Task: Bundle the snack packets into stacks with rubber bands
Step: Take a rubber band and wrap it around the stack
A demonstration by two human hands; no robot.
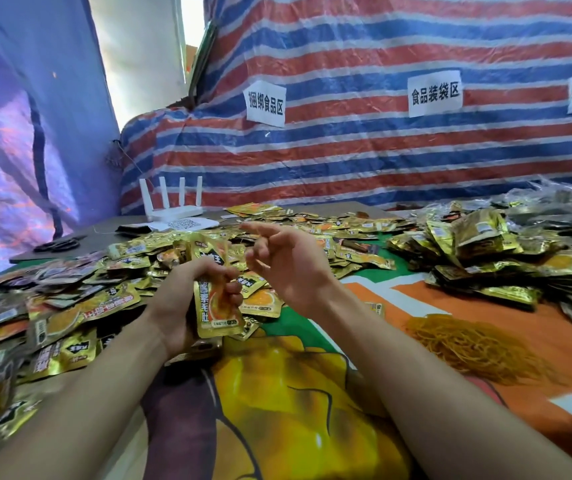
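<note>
Packets [218,308] gripped in left hand [182,299] (right hand [286,268] splayed).

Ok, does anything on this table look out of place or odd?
Only the white router at the back edge of the table, next to the loose packets: it plays no part in bundling. The packets lie in untidy heaps, which fits the job. The stack in the left hand shows no damage.

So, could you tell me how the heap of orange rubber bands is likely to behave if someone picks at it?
The rubber band heap is a tangle of thin loops, so several would probably lift together. They look limp and light, likely to sag rather than hold shape. Lying flat, they seem unlikely to roll.
</note>
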